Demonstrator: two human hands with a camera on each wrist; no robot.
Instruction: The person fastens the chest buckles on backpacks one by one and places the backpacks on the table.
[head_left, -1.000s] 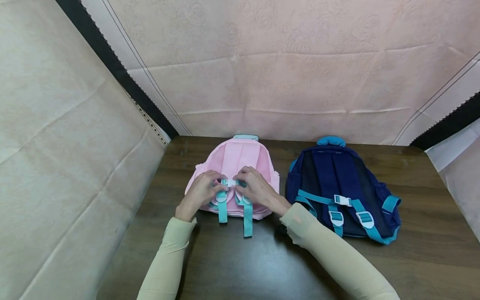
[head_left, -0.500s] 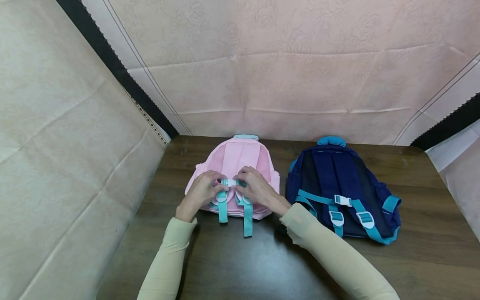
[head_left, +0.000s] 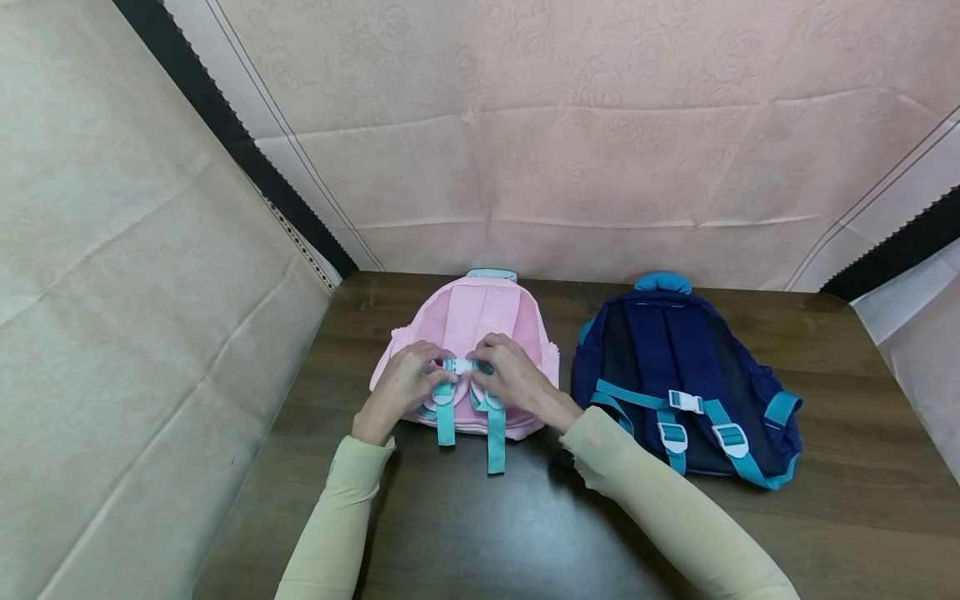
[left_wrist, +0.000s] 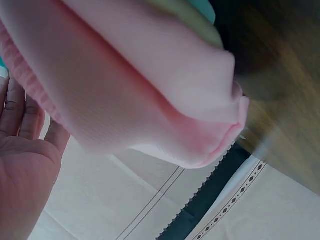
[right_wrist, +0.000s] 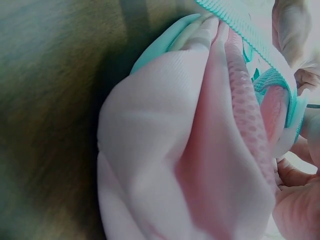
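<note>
A small pink backpack lies on the table with its shoulder-strap side up. Across its straps, a white buckle on turquoise webbing sits between my two hands. My left hand pinches the buckle's left side between thumb and fingers. From the right, my right hand grips the other side the same way. Two loose turquoise strap ends hang toward me. In both wrist views the pink side fabric fills much of the picture and hides the buckle.
A navy backpack with blue straps and a fastened white buckle lies to the right, close to my right forearm. Both bags rest on a dark wooden table. Pale patterned cloth rises behind the table and along its sides.
</note>
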